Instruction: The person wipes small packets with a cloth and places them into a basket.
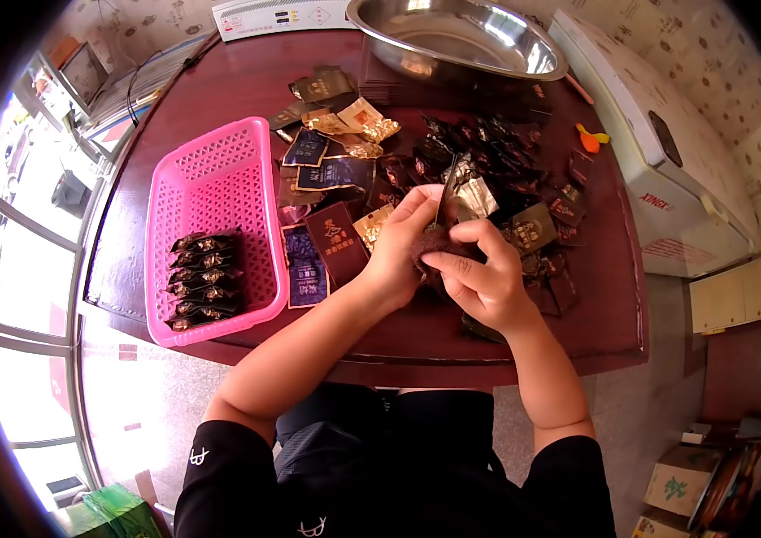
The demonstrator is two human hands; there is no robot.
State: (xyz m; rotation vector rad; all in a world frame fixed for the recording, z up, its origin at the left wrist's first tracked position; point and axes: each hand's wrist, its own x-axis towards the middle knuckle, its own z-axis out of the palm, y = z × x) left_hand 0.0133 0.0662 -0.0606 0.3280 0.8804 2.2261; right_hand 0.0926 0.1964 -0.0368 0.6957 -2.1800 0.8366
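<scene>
Above the near middle of a glossy, dark red wooden table [228, 85], between the two hands: one rough-textured, dark brown, lumpy piece [431, 244]. Grip on the right side is narrow; the right hand [488, 282] pinches the piece between thumb and bent fingers, so it lies at the fingertips, outside the palm. On its other side the left hand [398, 242] is curled close against it, fingers also gathered about a thin, dark, upright packet edge [443, 193]; the underside of this hold is hidden. Just beyond the fingertips, a shiny silver foil surface [474, 199]; cannot tell whether it joins the packet edge. Further out, a loose heap of small, glossy, dark sachets [488, 143], with crinkled gold sachets [367, 118] and dark blue rectangular sachets [335, 173] to the left of it. Near the left wrist, a flat maroon rectangular packet [337, 244] with gold lettering. Left of these, a bright pink perforated plastic basket [214, 157] with a row of dark shiny packs [205, 278] at its near end. Toward the far edge, a wide stainless-steel basin [452, 36].
</scene>
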